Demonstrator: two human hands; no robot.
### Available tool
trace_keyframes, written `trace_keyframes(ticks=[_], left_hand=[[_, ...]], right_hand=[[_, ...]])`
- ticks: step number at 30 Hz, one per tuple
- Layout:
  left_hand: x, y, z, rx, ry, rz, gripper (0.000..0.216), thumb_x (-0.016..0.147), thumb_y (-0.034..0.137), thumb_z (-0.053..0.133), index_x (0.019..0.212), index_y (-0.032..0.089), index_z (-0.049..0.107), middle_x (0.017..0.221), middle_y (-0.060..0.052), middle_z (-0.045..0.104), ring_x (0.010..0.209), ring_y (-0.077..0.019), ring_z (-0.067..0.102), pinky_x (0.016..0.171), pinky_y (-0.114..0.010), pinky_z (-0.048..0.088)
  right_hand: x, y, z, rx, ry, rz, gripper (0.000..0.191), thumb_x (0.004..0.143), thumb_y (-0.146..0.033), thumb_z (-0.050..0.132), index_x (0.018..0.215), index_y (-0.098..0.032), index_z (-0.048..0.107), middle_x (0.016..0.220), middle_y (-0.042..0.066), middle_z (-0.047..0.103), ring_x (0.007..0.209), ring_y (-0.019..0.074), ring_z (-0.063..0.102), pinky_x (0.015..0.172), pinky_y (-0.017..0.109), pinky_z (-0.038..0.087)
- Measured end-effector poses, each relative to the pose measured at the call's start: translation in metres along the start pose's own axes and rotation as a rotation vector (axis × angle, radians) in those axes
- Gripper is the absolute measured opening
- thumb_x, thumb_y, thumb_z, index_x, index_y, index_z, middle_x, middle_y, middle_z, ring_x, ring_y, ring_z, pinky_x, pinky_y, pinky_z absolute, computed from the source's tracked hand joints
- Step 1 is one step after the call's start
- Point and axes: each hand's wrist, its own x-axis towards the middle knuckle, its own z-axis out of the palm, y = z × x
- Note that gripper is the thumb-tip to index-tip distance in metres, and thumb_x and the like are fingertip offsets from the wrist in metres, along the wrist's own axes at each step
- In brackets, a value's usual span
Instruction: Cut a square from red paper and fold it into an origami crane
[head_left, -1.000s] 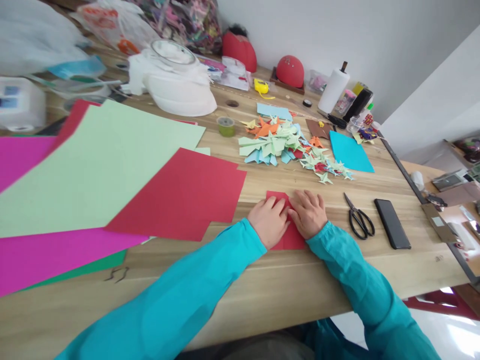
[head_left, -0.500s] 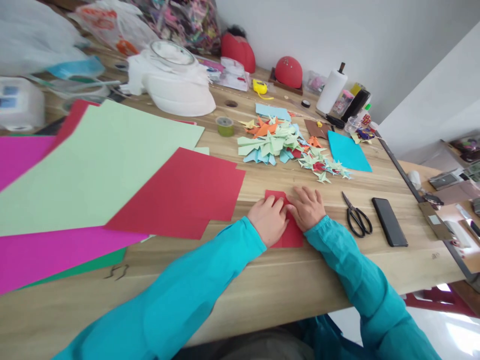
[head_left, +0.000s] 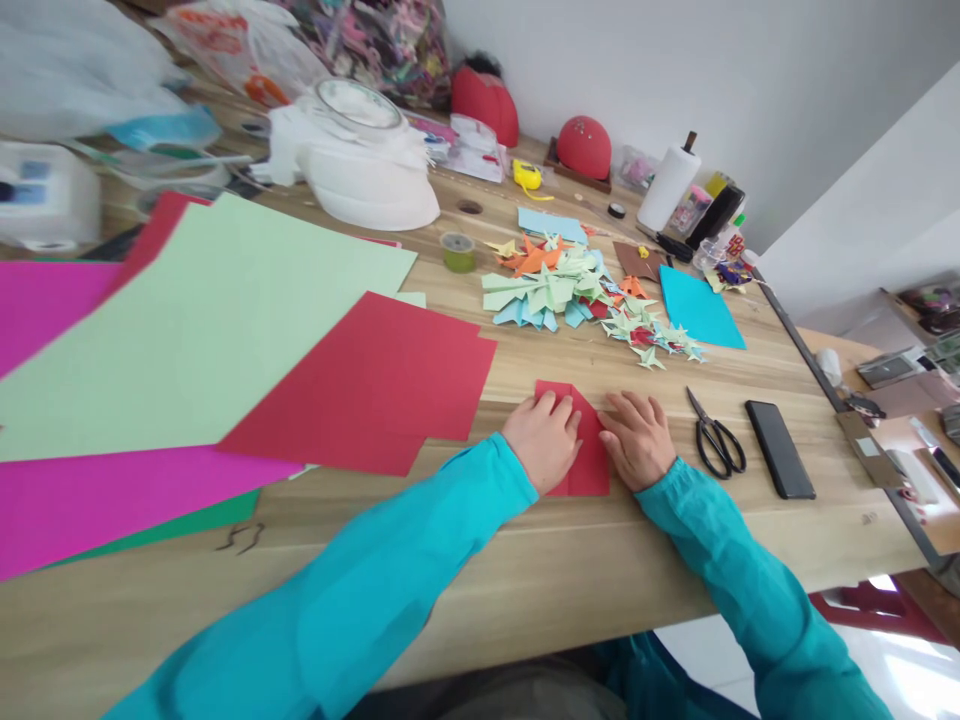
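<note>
A small red sheet of paper (head_left: 590, 463) lies in front of me, with a crease down its middle and its top right corner folded in. My left hand (head_left: 546, 443) rests on the left part of the sheet, fingers laid flat and pressing it to the table. Along the sheet's right edge is my right hand (head_left: 637, 440), its fingers stretched out and the thumb touching or very near the paper. Under my left palm, part of the sheet is hidden. Black-handled scissors (head_left: 716, 440) lie to the right of my right hand.
Large red paper sheets (head_left: 360, 390) and a pale green sheet (head_left: 202, 340) spread over the left side. Behind my hands is a pile of folded paper stars (head_left: 551, 290). A phone (head_left: 778, 450) lies at right, and a blue sheet (head_left: 697, 308) farther back.
My right hand has moved right, off the middle of the red sheet to its edge, uncovering the folded corner and crease. My left hand stays on the sheet.
</note>
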Motion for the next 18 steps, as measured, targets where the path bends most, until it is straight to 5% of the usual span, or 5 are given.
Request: trace_keyframes(ticks=[9,18], left_hand=[[-0.001,0.0,-0.005,-0.007,-0.001,-0.006,0.039,0.086,0.031,0.046,0.111,0.006,0.062,0.108,-0.018,0.061,0.1,-0.031,0.051,0.079,-0.044,0.041],[-0.004,-0.015,0.008,-0.118,0.135,-0.014,0.033,0.084,0.032,0.046,0.103,0.016,0.067,0.111,-0.013,0.062,0.101,-0.0285,0.051,0.081,-0.044,0.044]], right_hand=[[0.049,-0.016,0.012,0.008,-0.039,0.06,0.036,0.094,-0.041,0.034,0.118,-0.031,0.059,0.136,0.004,0.048,0.127,0.0272,0.037,0.102,0.052,0.027],[0.036,-0.007,0.022,0.087,0.036,0.013,0.031,0.089,-0.03,0.045,0.115,-0.028,0.063,0.13,0.007,0.053,0.121,0.0241,0.042,0.102,0.043,0.029]])
